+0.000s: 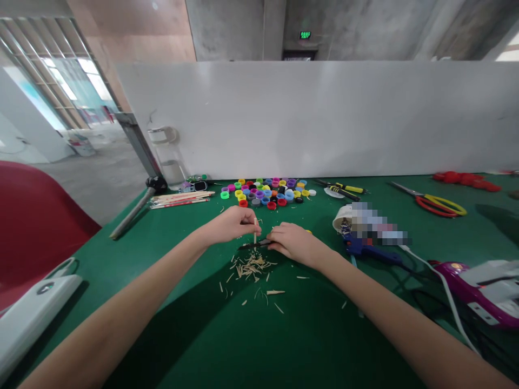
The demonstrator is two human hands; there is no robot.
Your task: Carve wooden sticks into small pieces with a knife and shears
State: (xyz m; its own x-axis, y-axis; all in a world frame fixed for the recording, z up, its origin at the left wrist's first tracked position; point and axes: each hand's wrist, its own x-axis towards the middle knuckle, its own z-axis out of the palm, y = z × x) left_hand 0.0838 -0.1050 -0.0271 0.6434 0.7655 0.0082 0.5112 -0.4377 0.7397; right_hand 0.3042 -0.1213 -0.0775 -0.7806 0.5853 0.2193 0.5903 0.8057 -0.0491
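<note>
My left hand (237,223) is closed in a pinch on a thin wooden stick (255,233), which stands nearly upright. My right hand (295,243) is wrapped round a utility knife, its handle mostly hidden under the fingers. The dark knife blade (249,246) points left and lies against or very near the stick's lower end. Below the blade, a pile of wood shavings (253,266) spreads over the green tabletop (251,335). One larger wood chip (275,292) lies nearer to me.
Behind the hands are many coloured bottle caps (259,194). Wooden sticks (180,200) and a hammer (138,208) lie left, near a white power bank (40,308). Rightward are a blue glue gun (368,249), scissors (436,204), a purple device (466,286) and cables. A white partition (324,119) stands behind.
</note>
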